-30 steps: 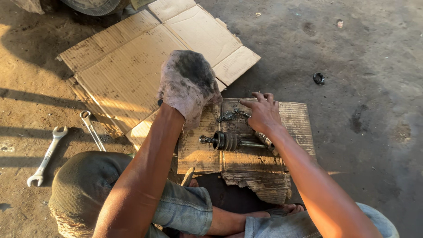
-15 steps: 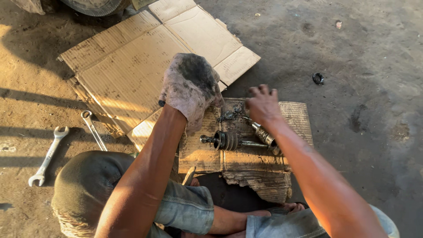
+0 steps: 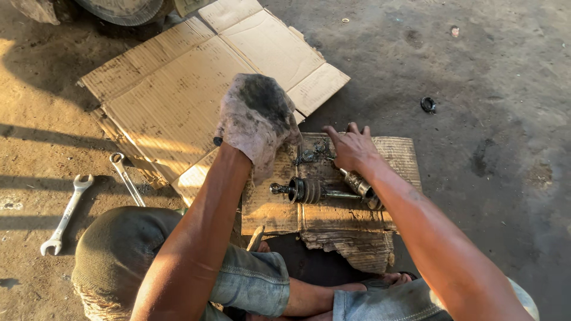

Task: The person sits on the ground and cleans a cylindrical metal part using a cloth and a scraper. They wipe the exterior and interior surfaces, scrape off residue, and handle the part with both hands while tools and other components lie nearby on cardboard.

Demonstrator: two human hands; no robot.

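Greasy shaft with ribbed boot, lying flat on small corrugated cardboard piece, centre of frame, ball-like end pointing left. Sits just below and between both hands, not touched by either as far as visible.

Left hand wrapped in dirty rag, upper centre of frame, held above the cardboard's left edge; clenched around the rag, anything else inside hidden by cloth. Right hand pressed down on the cardboard top, right of centre, fingers spread and curled over small dark greasy bits; cannot tell whether gripping one or just resting on it. Short metal cylinder part just below the right wrist, touching or nearly touching the shaft's thin rod end.

Risks, judged from layout: shaft round and oily, could roll off the cardboard toward the knees if bumped by the right forearm. Grease on fingers likely to cause slip when lifting small parts. Small bits near the top edge could drop onto the dirt floor and pick up grit. Rag could snag on the boot ribs.

Elsewhere: two spanners on ground at left, large flattened cardboard sheet upper left, small dark ring upper right.
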